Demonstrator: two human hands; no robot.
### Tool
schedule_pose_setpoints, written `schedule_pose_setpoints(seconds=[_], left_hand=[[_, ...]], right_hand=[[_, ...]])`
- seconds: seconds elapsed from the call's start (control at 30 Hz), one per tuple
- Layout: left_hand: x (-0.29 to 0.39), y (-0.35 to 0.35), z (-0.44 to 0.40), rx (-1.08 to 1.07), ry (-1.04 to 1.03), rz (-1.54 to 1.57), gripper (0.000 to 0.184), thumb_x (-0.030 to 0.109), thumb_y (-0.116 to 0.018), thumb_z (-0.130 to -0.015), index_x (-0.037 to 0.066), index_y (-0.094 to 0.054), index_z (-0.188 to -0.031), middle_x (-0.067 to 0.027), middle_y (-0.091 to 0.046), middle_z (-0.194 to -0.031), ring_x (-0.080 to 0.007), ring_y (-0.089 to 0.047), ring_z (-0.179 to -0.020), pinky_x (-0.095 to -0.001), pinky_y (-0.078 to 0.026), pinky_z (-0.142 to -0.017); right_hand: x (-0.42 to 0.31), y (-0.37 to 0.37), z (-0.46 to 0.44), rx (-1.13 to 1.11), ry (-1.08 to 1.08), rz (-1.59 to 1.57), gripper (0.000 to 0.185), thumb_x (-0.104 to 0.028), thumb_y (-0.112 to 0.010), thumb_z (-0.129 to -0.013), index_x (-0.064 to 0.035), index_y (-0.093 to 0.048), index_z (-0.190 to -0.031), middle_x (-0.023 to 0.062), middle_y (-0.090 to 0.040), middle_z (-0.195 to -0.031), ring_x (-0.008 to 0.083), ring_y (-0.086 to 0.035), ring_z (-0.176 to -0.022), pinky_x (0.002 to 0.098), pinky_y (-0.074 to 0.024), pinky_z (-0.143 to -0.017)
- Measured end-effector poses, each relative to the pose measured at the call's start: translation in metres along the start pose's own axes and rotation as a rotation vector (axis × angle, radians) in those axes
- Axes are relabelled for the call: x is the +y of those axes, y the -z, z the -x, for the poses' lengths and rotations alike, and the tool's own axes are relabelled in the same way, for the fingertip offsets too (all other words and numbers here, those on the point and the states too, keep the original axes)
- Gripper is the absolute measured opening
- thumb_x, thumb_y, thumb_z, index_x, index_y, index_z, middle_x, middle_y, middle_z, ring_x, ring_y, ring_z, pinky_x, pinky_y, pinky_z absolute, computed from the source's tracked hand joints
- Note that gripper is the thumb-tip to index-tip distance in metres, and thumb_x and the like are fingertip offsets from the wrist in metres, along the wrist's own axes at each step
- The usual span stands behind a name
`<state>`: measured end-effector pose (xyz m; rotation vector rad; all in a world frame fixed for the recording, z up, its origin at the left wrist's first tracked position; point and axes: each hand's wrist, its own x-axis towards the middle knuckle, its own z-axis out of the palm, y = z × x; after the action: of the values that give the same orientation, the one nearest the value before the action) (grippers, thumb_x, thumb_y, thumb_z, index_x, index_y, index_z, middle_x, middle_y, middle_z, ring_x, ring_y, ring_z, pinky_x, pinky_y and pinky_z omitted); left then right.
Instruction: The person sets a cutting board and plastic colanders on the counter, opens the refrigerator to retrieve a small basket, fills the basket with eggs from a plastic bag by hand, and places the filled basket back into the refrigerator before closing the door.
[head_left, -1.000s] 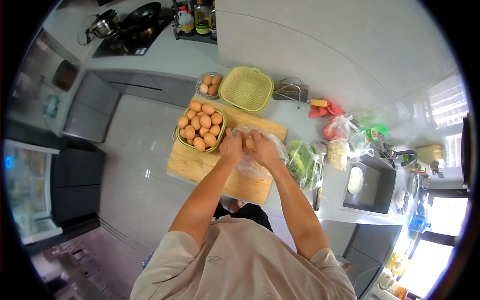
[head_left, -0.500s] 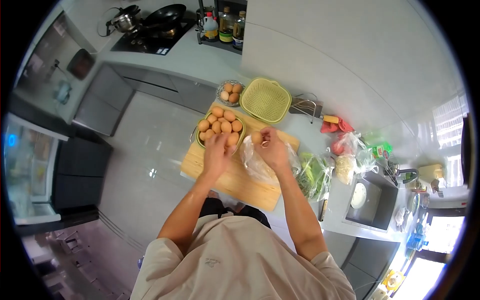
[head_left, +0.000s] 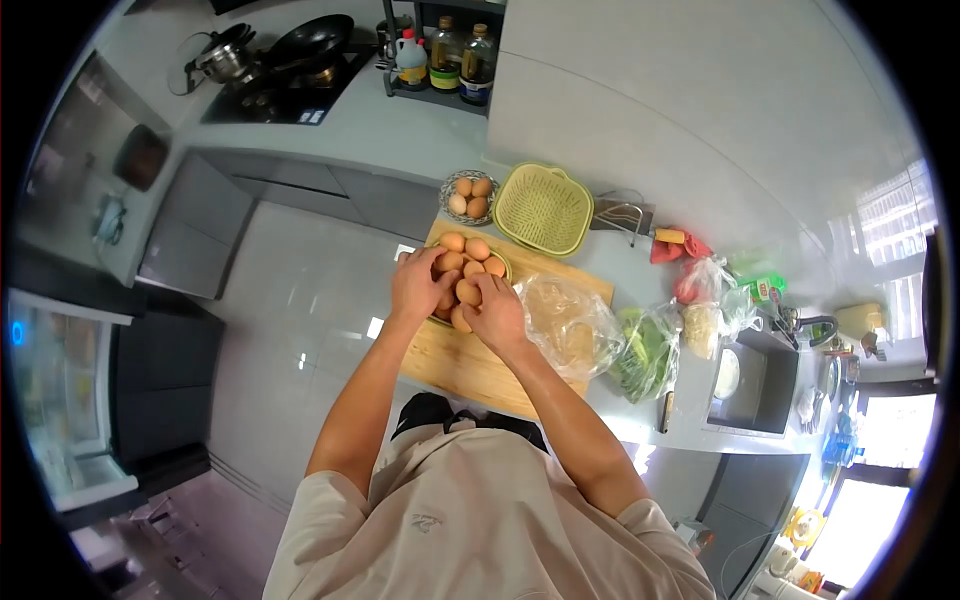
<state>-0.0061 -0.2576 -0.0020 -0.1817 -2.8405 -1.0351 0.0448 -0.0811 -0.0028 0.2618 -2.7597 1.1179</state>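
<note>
Brown eggs (head_left: 477, 248) are heaped in a green-rimmed basket (head_left: 509, 268) on a wooden cutting board (head_left: 440, 362). My left hand (head_left: 416, 287) curls over the basket's left side, its thumb and fingers around an egg, partly hidden. My right hand (head_left: 497, 314) grips another egg (head_left: 467, 292) at the near right side of the heap. To the right of that hand lies a crumpled clear plastic bag (head_left: 570, 325) on the board. My hands hide part of the basket and some eggs.
Behind the board stand a glass bowl of several eggs (head_left: 470, 207) and a green colander (head_left: 543, 210). Bagged leafy greens (head_left: 645, 355), a knife (head_left: 667, 410) and a sink (head_left: 765, 385) are on the right. Bottles (head_left: 460, 62) and a stove (head_left: 285, 95) are farther back.
My right hand has moved left from above the plastic bag to the basket, carrying an egg. The bag now lies free of my hand. The view has shifted slightly.
</note>
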Motion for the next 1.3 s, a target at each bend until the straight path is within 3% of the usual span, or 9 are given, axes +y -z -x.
schedule_pose_setpoints(seconds=[0.17, 0.37, 0.47, 0.57, 0.77, 0.87, 0.97, 1.0, 1.3], left_hand=[[-0.014, 0.001, -0.005, -0.014, -0.033, 0.159, 0.039, 0.026, -0.081, -0.090, 0.009, -0.073, -0.123, -0.0106, -0.073, -0.118, -0.0345, -0.060, -0.111, -0.0418, -0.054, -0.092], [-0.041, 0.003, -0.013, -0.102, 0.079, 0.377, 0.027, 0.023, -0.067, -0.103, 0.007, -0.074, -0.124, -0.0095, -0.074, -0.114, -0.0238, -0.062, -0.106, -0.0362, -0.052, -0.092], [-0.056, -0.003, -0.017, -0.044, 0.150, 0.523, 0.027, 0.022, -0.063, -0.104, 0.005, -0.074, -0.122, -0.0135, -0.075, -0.111, -0.0233, -0.067, -0.091, -0.0357, -0.054, -0.085], [-0.088, -0.019, -0.014, 0.086, 0.285, 0.532, 0.027, 0.020, -0.058, -0.107, 0.004, -0.073, -0.122, -0.0138, -0.074, -0.110, -0.0209, -0.068, -0.096, -0.0344, -0.053, -0.085], [-0.089, -0.009, 0.034, -0.290, 0.762, 0.816, 0.036, 0.015, -0.053, -0.110, 0.008, -0.059, -0.145, -0.0041, -0.071, -0.103, -0.0156, -0.068, -0.094, -0.0324, -0.056, -0.065], [-0.073, -0.004, 0.053, -0.437, 0.736, 0.886, 0.050, 0.011, -0.053, -0.108, 0.013, -0.044, -0.158, -0.0080, -0.068, -0.120, -0.0199, -0.070, -0.098, -0.0339, -0.061, -0.070], [-0.047, -0.007, 0.062, -0.264, 0.809, 1.029, 0.063, -0.001, -0.053, -0.103, 0.016, -0.038, -0.162, -0.0121, -0.064, -0.130, -0.0211, -0.073, -0.091, -0.0315, -0.065, -0.072], [-0.048, -0.012, 0.063, -0.240, 0.814, 1.091, 0.070, -0.002, -0.053, -0.102, 0.020, -0.031, -0.165, -0.0125, -0.056, -0.142, -0.0247, -0.071, -0.102, -0.0341, -0.067, -0.075], [-0.049, -0.020, 0.066, -0.172, 0.797, 1.075, 0.072, -0.006, -0.052, -0.096, 0.019, -0.036, -0.162, -0.0084, -0.055, -0.142, -0.0248, -0.069, -0.109, -0.0370, -0.068, -0.077]], right_hand=[[0.001, 0.004, 0.006, 0.063, 0.058, -0.055, 0.035, -0.013, -0.081, -0.081, -0.0090, -0.068, -0.113, 0.0136, -0.069, -0.110, 0.0361, -0.066, -0.102, 0.0443, -0.0560, -0.086], [0.021, 0.004, 0.012, 0.234, -0.280, -0.290, 0.020, -0.013, -0.076, -0.094, -0.0058, -0.071, -0.112, 0.0112, -0.072, -0.104, 0.0233, -0.069, -0.089, 0.0356, -0.0560, -0.076], [0.043, 0.001, 0.009, 0.244, -0.384, -0.253, 0.023, -0.016, -0.071, -0.098, -0.0041, -0.070, -0.118, 0.0168, -0.072, -0.105, 0.0284, -0.071, -0.088, 0.0384, -0.0577, -0.078], [0.067, -0.006, 0.005, 0.248, -0.410, -0.150, 0.024, -0.016, -0.067, -0.100, -0.0041, -0.070, -0.121, 0.0199, -0.074, -0.104, 0.0327, -0.073, -0.090, 0.0411, -0.0583, -0.079], [0.081, -0.004, -0.014, 0.044, -0.446, -0.053, 0.033, -0.016, -0.066, -0.097, -0.0097, -0.069, -0.129, 0.0246, -0.075, -0.108, 0.0416, -0.073, -0.098, 0.0477, -0.0585, -0.083], [0.084, -0.003, -0.025, -0.022, -0.416, -0.003, 0.043, -0.017, -0.066, -0.094, -0.0118, -0.066, -0.136, 0.0251, -0.074, -0.108, 0.0430, -0.072, -0.100, 0.0490, -0.0583, -0.086], [0.085, 0.001, -0.037, -0.099, -0.423, -0.070, 0.051, -0.019, -0.065, -0.091, -0.0130, -0.064, -0.141, 0.0256, -0.074, -0.109, 0.0427, -0.072, -0.101, 0.0484, -0.0581, -0.089], [0.085, 0.003, -0.039, -0.130, -0.430, -0.109, 0.053, -0.020, -0.065, -0.090, -0.0134, -0.063, -0.142, 0.0258, -0.074, -0.109, 0.0425, -0.072, -0.101, 0.0480, -0.0581, -0.090], [0.086, 0.012, -0.048, -0.252, -0.482, -0.185, 0.057, -0.019, -0.070, -0.087, -0.0115, -0.064, -0.143, 0.0191, -0.076, -0.123, 0.0324, -0.073, -0.114, 0.0415, -0.0578, -0.097]])
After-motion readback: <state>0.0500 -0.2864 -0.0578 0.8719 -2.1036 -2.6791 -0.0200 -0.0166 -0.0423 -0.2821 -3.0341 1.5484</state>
